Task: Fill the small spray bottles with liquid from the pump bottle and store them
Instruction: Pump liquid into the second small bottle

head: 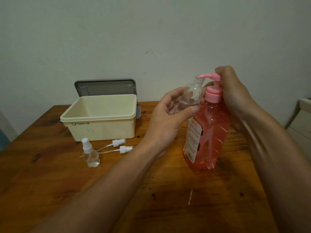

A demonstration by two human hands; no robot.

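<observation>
Pinched in the left hand [170, 115], between thumb and curled fingers: a small clear spray bottle [191, 95], uncapped, tilted, with its open neck just under the spout of the pink pump head [210, 76]. Around that pump head, the curled fingers of the right hand [235, 96]. Below, upright on the wooden table [151, 199], the pump bottle [208, 132], full of pink liquid, with a white label. Further left, a capped spray bottle [90, 153] standing, two loose white spray heads [117, 142] lying just beside, and an open cream storage box [101, 118] with grey lid [106, 87] raised behind. At the back, a plain pale wall [151, 31].
</observation>
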